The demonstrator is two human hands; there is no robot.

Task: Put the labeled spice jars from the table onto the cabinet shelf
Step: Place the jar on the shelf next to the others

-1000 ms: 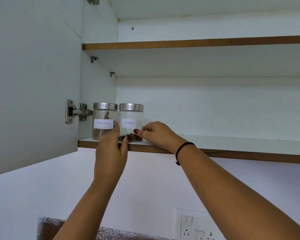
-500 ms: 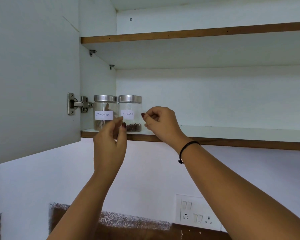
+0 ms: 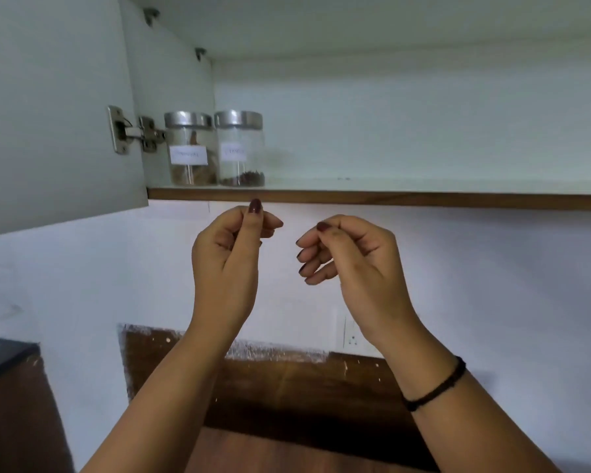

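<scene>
Both up below shelf (image 3: pixel 389 197) — left hand (image 3: pixel 226 257), right hand (image 3: pixel 355 264) — w/ fingers (image 3: pixel 310 266) loosely curled, empty

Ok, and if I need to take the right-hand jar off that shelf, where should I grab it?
Probably around the glass body of the right-hand jar, below its metal lid, coming from the front and right. It stands upright near the shelf edge, and the left-hand jar sits close against its left, leaving little finger room there.

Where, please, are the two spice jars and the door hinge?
Left spice jar (image 3: pixel 189 155): head view, white label.
Right spice jar (image 3: pixel 234 152): head view, white label.
Door hinge (image 3: pixel 134 133): head view, metal arm.
</scene>
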